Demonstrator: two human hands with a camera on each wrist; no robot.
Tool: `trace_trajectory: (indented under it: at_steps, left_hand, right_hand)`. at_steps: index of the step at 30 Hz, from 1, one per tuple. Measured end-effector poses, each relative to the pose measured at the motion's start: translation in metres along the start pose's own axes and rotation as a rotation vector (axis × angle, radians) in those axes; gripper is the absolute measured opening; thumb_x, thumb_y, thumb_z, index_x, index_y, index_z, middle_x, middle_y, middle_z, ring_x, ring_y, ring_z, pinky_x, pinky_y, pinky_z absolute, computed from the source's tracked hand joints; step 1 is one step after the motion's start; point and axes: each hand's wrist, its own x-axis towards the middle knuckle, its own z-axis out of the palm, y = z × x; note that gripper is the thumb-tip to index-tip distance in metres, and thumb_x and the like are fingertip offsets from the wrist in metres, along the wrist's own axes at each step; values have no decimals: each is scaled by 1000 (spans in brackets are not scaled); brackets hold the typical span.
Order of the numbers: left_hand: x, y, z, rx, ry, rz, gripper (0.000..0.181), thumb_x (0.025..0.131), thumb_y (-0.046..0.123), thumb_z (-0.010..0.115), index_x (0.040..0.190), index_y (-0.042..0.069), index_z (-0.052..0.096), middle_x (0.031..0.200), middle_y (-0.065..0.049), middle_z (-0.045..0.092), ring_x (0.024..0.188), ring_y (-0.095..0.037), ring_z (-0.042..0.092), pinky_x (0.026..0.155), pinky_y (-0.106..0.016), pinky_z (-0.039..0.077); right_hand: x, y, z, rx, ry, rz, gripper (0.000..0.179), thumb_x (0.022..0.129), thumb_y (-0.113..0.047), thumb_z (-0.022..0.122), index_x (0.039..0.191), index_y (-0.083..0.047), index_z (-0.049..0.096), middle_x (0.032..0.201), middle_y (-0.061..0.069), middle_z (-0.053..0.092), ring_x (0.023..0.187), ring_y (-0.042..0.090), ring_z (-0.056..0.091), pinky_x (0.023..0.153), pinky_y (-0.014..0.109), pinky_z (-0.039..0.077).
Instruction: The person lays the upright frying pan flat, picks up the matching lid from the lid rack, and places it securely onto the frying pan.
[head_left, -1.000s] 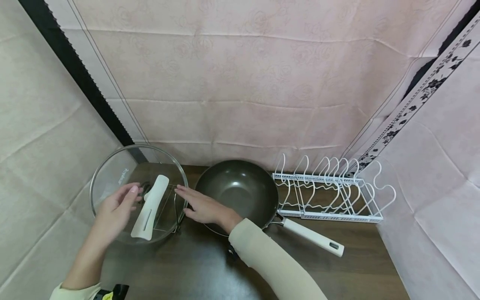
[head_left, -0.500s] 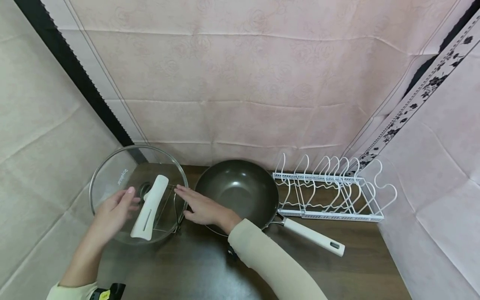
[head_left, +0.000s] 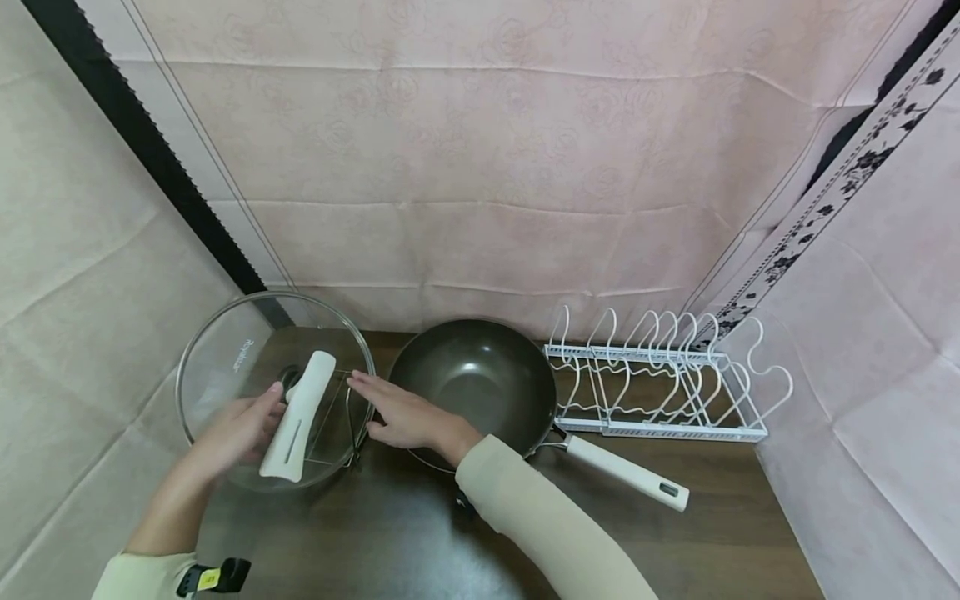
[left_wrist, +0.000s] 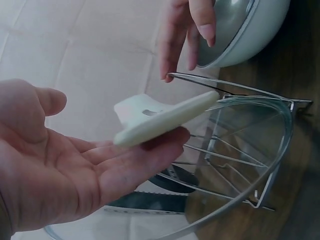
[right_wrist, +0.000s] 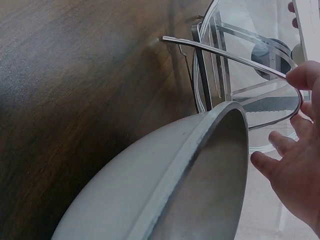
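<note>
A glass lid [head_left: 217, 379] with a white handle [head_left: 302, 421] leans upright against a wire stand [right_wrist: 235, 58]. My left hand [head_left: 240, 429] is at the handle's left side. In the left wrist view its fingers [left_wrist: 145, 165] stretch out under the handle and seem to touch it, while the thumb stays apart. My right hand [head_left: 412, 421] reaches across a dark frying pan [head_left: 480, 383]. Its extended fingertips touch the stand's wire loop near the lid's right edge; in the right wrist view, thumb and fingers lie on either side of that loop.
The pan's white handle [head_left: 630, 475] points toward the front right. A white wire dish rack [head_left: 682, 432] stands to the right of the pan on the brown wooden table [head_left: 420, 542]. Fabric-covered walls [head_left: 525, 167] close off the back and both sides.
The left hand has lowered slightly, and its fingers have moved in beside and behind the lid handle. My right hand, the lid and the pan have kept their places.
</note>
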Motion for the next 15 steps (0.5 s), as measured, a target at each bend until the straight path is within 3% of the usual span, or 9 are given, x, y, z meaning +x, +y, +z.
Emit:
trace_trajectory:
  at_steps: [4,9,15]
  left_hand:
    - [5,-8,3,-57,-43,4,84,110,56,21,139,-21,40,118,-35,64,96,-27,70,77,-45,63]
    - [13,-17,12,-144,-104,12,73,112,51,26,128,-18,44,96,-17,69,83,-27,72,71,-42,62]
    - [20,-22,20,-292,-207,0,72,112,48,30,142,-17,27,97,-13,76,86,-28,78,74,-44,64]
  right_hand:
    - [0,0,-1,-3,2,4,77,103,-20,55,166,-16,12,174,-9,1,160,8,4,128,25,17]
    - [1,-1,-2,1,0,6,77,103,-19,56,166,-17,13,175,-5,5,160,8,5,128,25,17]
    - [1,-3,-3,12,-3,14,77,102,-18,56,166,-16,14,175,-3,7,160,11,8,128,26,18]
